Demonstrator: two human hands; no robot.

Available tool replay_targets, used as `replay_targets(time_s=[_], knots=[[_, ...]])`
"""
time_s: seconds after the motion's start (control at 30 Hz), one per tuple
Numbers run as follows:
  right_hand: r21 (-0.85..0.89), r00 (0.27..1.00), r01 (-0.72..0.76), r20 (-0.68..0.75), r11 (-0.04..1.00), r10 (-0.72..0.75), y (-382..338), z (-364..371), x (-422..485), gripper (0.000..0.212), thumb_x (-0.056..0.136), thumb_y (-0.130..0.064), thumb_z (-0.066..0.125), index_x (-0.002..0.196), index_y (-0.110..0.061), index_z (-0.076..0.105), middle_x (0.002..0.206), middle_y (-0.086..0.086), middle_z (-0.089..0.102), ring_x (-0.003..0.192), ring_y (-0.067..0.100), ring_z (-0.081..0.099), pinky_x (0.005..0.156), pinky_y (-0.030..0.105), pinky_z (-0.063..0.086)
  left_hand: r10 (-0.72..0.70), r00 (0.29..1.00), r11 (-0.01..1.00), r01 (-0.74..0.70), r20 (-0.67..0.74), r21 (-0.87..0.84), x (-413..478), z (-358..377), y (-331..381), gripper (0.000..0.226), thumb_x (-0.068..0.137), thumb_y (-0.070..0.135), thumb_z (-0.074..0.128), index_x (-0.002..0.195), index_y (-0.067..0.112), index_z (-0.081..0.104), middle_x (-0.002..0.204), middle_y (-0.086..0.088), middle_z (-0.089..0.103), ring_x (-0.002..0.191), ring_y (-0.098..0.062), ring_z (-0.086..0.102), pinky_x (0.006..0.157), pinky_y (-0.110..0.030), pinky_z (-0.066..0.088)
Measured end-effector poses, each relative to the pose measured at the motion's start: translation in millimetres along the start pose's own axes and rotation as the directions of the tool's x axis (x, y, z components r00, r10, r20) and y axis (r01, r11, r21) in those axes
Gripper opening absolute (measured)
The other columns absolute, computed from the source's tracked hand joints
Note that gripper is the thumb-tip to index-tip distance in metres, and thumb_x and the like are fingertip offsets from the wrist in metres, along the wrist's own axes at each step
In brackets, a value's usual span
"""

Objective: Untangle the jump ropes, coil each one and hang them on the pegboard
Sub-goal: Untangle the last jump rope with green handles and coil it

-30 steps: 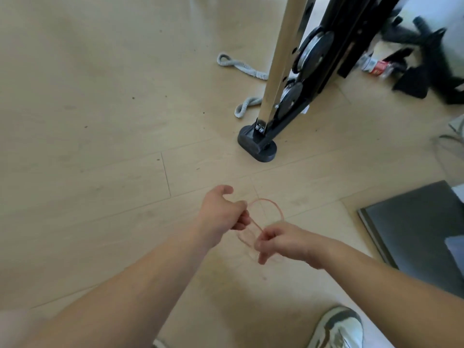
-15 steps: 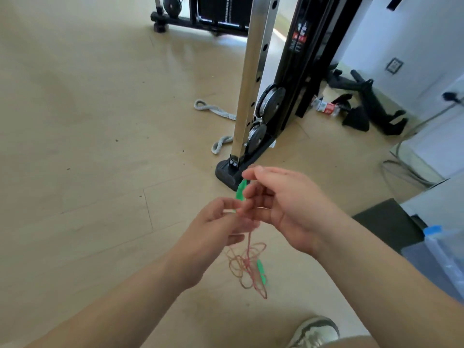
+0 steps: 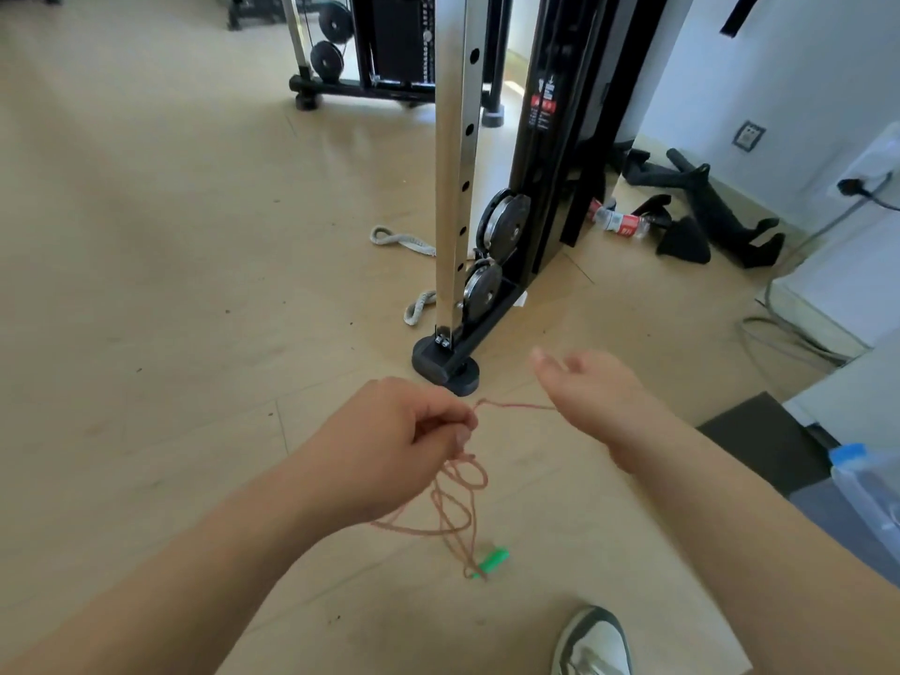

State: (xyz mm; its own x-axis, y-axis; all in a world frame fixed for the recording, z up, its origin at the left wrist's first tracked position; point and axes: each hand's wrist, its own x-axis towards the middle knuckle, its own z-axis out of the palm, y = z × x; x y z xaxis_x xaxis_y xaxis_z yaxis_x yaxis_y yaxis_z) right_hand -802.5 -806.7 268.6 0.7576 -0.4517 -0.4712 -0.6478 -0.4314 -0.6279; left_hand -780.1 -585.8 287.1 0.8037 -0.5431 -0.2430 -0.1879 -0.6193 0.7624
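Since half a second earlier the right hand (image 3: 591, 399) had drawn away from the left hand (image 3: 404, 431), pulling a strand of the pink jump rope (image 3: 458, 499) taut between them. The left was pinched shut on the bunched loops, which dangled with the green handle (image 3: 493, 562) above the wooden floor (image 3: 146, 285); whether the half-open right actually gripped the strand could not be told. The cord looked light, thin and limp, so it was best taken at the handle or one loop at a time.

Two hands, left (image 3: 394, 431) and right (image 3: 599, 397); one red jump rope (image 3: 458, 504) with one green handle (image 3: 492, 562) visible at five o'clock, perhaps another hidden.

Cable machine (image 3: 458, 187), plastic bottle (image 3: 617, 220), grey strap (image 3: 402, 240).

Bright daylight, soft wide-angle edge distortion
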Motion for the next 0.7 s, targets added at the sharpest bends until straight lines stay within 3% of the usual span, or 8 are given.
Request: replay_targets(time_s=[0.07, 0.13, 0.2, 0.3, 0.4, 0.47, 0.57, 0.7], knots=[[0.210, 0.959, 0.264, 0.043, 0.941, -0.278, -13.7, -1.6, -21.6, 0.048, 0.104, -0.053, 0.046, 0.132, -0.018, 0.063, 0.134, 0.003, 0.066, 0.125, 0.016, 0.060, 0.108, 0.036, 0.044, 0.051, 0.999, 0.995, -0.051, -0.006, -0.086, 1.7, -1.3, 8.7, 0.017, 0.098, 0.021, 0.065, 0.099, 0.033, 0.077, 0.082, 0.017, 0.077, 0.080, 0.005, 0.073, 0.082, -0.022, 0.060], [0.329, 0.867, 0.380, 0.198, 0.865, -0.457, -25.4, -1.4, -38.9, 0.041, 0.105, -0.048, 0.045, 0.109, -0.020, 0.075, 0.098, -0.001, 0.078, 0.095, 0.012, 0.073, 0.097, 0.033, 0.054, 0.143, 0.988, 0.978, -0.151, -0.065, -0.146, 2.8, -2.3, 13.7, 0.020, 0.098, 0.016, 0.064, 0.096, 0.030, 0.079, 0.080, 0.009, 0.078, 0.077, -0.008, 0.074, 0.079, -0.030, 0.060], [0.246, 0.819, 0.461, 0.254, 0.853, -0.515, -25.9, 0.9, -43.4, 0.044, 0.104, -0.046, 0.049, 0.091, -0.013, 0.075, 0.072, 0.000, 0.074, 0.065, 0.011, 0.068, 0.071, 0.026, 0.056, 0.205, 0.968, 0.960, -0.228, -0.145, -0.162, 6.5, -4.0, 12.7, 0.022, 0.099, 0.013, 0.062, 0.093, 0.025, 0.079, 0.077, 0.001, 0.076, 0.073, -0.018, 0.071, 0.072, -0.033, 0.058], [-0.015, 0.831, 0.549, 0.113, 0.836, -0.544, -19.7, -0.2, -32.2, 0.043, 0.100, -0.044, 0.060, 0.076, -0.010, 0.071, 0.048, -0.005, 0.047, 0.044, 0.005, 0.041, 0.046, 0.018, 0.036, 0.130, 0.969, 0.963, -0.174, -0.209, -0.206, 9.7, -3.3, 1.8, 0.022, 0.097, 0.013, 0.065, 0.090, 0.029, 0.078, 0.075, 0.006, 0.075, 0.066, -0.010, 0.070, 0.063, -0.019, 0.055], [0.046, 0.832, 0.555, -0.030, 0.831, -0.554, -19.3, -1.8, -22.3, 0.042, 0.102, -0.036, 0.059, 0.075, -0.005, 0.068, 0.054, 0.004, 0.059, 0.047, 0.007, 0.053, 0.051, 0.019, 0.046, 0.085, 0.982, 0.982, -0.112, -0.171, -0.155, 10.8, 6.6, -11.7, 0.020, 0.096, 0.018, 0.065, 0.086, 0.033, 0.072, 0.079, 0.012, 0.073, 0.064, -0.013, 0.064, 0.063, -0.021, 0.054], [0.272, 0.879, 0.461, -0.011, 0.845, -0.477, -18.6, 0.9, -15.5, 0.041, 0.103, -0.031, 0.058, 0.080, 0.000, 0.069, 0.071, 0.014, 0.073, 0.066, 0.026, 0.072, 0.074, 0.037, 0.063, 0.060, 0.981, 0.979, -0.094, -0.184, -0.182, 13.6, 11.8, -19.2, 0.016, 0.097, 0.020, 0.065, 0.091, 0.034, 0.069, 0.088, 0.018, 0.072, 0.058, -0.012, 0.056, 0.059, -0.017, 0.049], [0.323, 0.880, 0.417, 0.092, 0.850, -0.466, -20.2, 8.2, -15.2, 0.041, 0.103, -0.036, 0.058, 0.078, -0.007, 0.070, 0.084, 0.019, 0.075, 0.084, 0.041, 0.072, 0.083, 0.057, 0.060, 0.066, 0.980, 0.970, -0.107, -0.186, -0.219, 19.4, 13.9, -22.9, 0.027, 0.093, 0.026, 0.072, 0.115, 0.039, 0.063, 0.102, 0.022, 0.070, 0.087, 0.000, 0.066, 0.073, -0.020, 0.056], [0.091, 0.767, 0.632, 0.071, 0.770, -0.638, -25.5, 11.3, -26.2, 0.041, 0.102, -0.039, 0.057, 0.074, -0.009, 0.066, 0.070, 0.005, 0.065, 0.064, 0.012, 0.058, 0.062, 0.026, 0.049, 0.145, 0.962, 0.981, -0.170, -0.233, -0.090, 30.8, 12.4, -22.7, 0.031, 0.088, 0.035, 0.075, 0.117, 0.041, 0.065, 0.103, 0.027, 0.065, 0.097, 0.005, 0.060, 0.072, -0.013, 0.047]])
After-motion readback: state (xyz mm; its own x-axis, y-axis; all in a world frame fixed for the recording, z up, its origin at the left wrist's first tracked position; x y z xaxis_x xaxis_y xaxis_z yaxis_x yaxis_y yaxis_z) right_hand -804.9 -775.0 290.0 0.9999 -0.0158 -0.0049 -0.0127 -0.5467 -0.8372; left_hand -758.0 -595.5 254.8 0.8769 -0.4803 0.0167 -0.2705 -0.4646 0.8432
